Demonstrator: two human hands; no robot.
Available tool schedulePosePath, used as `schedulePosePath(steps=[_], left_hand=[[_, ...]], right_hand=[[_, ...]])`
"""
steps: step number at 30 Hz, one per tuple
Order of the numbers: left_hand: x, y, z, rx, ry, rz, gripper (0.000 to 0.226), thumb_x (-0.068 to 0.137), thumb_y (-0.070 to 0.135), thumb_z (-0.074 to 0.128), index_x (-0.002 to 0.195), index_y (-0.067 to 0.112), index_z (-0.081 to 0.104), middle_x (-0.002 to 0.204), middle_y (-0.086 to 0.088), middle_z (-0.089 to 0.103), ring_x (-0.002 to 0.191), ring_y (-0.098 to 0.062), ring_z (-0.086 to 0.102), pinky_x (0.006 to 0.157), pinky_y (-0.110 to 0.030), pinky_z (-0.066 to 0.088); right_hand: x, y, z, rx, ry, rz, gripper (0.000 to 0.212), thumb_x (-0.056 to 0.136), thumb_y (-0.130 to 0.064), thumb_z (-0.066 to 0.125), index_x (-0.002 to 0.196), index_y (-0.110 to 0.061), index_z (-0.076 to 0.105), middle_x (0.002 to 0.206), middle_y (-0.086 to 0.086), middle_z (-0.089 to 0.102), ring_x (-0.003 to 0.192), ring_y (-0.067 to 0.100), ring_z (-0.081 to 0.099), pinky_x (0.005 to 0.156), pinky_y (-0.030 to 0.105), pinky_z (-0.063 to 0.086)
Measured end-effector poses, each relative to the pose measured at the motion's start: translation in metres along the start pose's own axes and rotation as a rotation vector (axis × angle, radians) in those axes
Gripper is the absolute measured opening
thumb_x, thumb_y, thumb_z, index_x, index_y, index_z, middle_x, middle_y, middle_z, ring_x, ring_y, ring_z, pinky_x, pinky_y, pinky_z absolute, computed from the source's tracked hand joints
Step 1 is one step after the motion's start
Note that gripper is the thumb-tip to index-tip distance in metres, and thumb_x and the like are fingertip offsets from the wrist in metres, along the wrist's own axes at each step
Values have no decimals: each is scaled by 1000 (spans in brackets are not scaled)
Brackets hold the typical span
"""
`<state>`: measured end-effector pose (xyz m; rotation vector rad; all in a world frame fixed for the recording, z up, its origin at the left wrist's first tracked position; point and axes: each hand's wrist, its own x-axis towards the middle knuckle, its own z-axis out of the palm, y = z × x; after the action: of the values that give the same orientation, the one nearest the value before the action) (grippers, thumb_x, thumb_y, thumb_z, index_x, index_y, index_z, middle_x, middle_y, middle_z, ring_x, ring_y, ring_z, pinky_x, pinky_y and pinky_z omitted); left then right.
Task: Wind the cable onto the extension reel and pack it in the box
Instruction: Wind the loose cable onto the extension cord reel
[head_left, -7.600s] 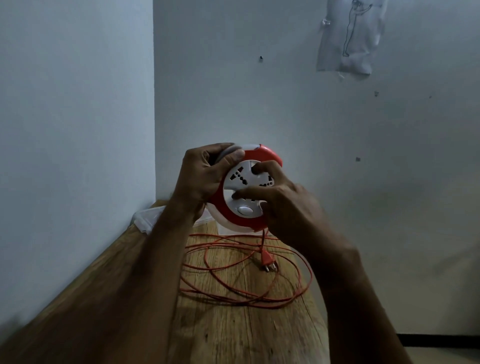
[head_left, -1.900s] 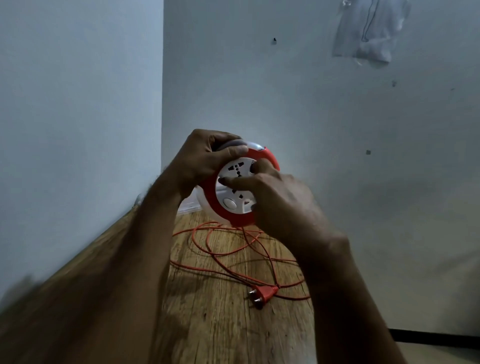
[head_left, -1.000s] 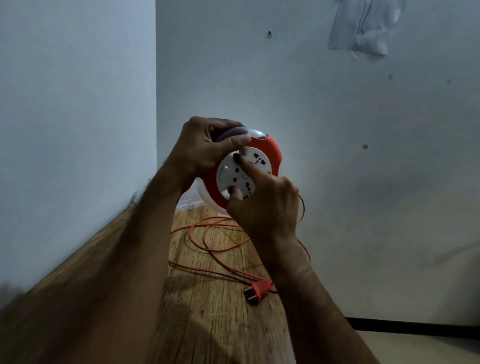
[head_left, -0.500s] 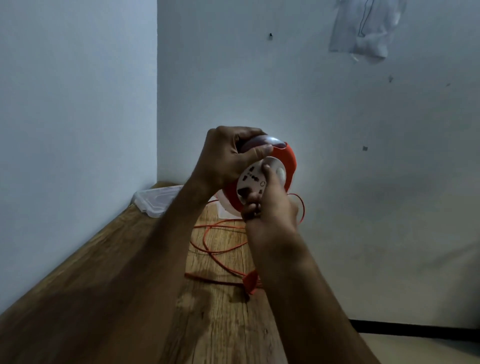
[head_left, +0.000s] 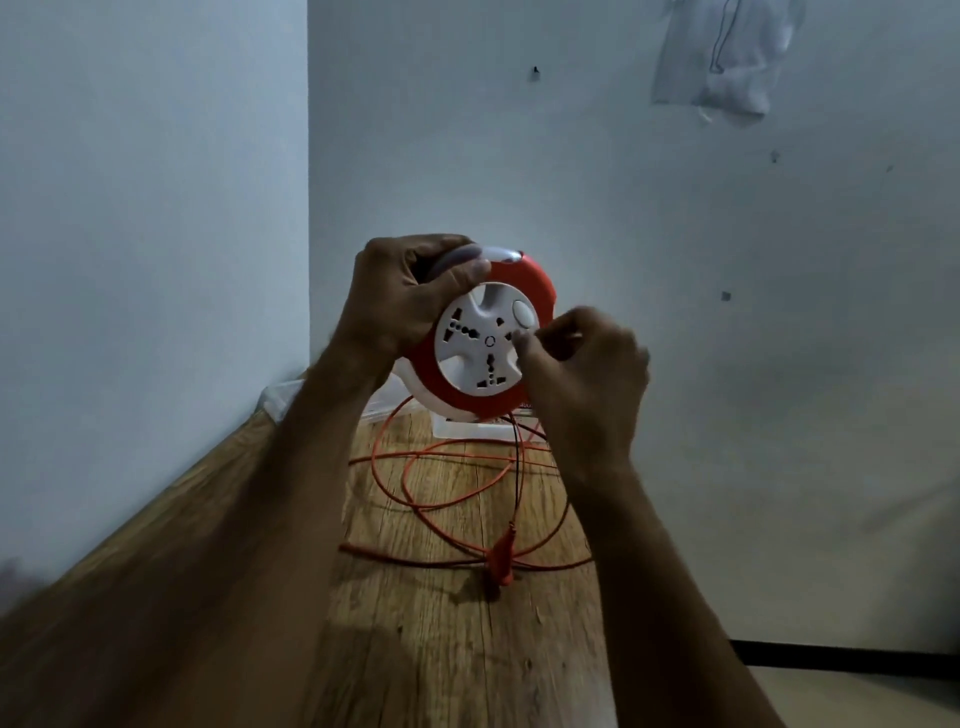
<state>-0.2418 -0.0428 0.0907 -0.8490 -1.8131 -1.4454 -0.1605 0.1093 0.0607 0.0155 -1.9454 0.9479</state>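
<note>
At nine o'clock from my view a clear plastic box (head_left: 283, 397) sits in the wall corner on the wooden tabletop (head_left: 441, 649), mostly hidden behind my left forearm. On the right-hand wall, up at one o'clock, a crumpled plastic bag (head_left: 727, 57) hangs.

The extension reel (head_left: 485, 338) is held up in the air at the centre of view, above the far end of the tabletop: an orange-red round body with a white socket face turned toward me. Its orange cable (head_left: 415, 478) drops from the reel's six o'clock and lies in loose loops on the wood, with the orange plug (head_left: 501, 564) resting on the loops nearest me.

My left hand (head_left: 402, 299) grips the reel's grey handle at its eleven o'clock, fingers wrapped round and thumb across the front. My right hand (head_left: 584, 364) sits at the reel's three o'clock, fingers curled in, fingertips (head_left: 522, 340) touching the edge of the white face.
</note>
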Motion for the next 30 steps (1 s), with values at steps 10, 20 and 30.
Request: schedulePosePath(steps=[10, 20, 30], left_hand=[[-1, 2, -1, 1, -60, -37, 34, 93, 28, 70, 123, 13, 71, 114, -1, 75, 98, -12, 74, 83, -30, 63], [-2, 2, -1, -50, -126, -83, 32, 90, 29, 73, 118, 14, 73, 107, 2, 76, 91, -10, 76, 75, -25, 62], [-3, 2, 4, -21, -124, -88, 34, 89, 29, 74, 119, 15, 73, 111, 2, 75, 94, -9, 74, 80, -28, 63]], right_hand=[[9, 16, -6, -437, -431, -674, 50, 89, -10, 72, 134, -31, 63, 152, 12, 39, 106, 31, 67, 79, 37, 63], [6, 32, 3, -291, -417, -697, 28, 89, -14, 75, 115, -23, 75, 150, 15, 43, 108, 34, 68, 77, 39, 64], [-8, 33, 14, -402, -277, -622, 37, 82, -28, 82, 118, -30, 73, 145, 15, 51, 106, 35, 69, 80, 37, 63]])
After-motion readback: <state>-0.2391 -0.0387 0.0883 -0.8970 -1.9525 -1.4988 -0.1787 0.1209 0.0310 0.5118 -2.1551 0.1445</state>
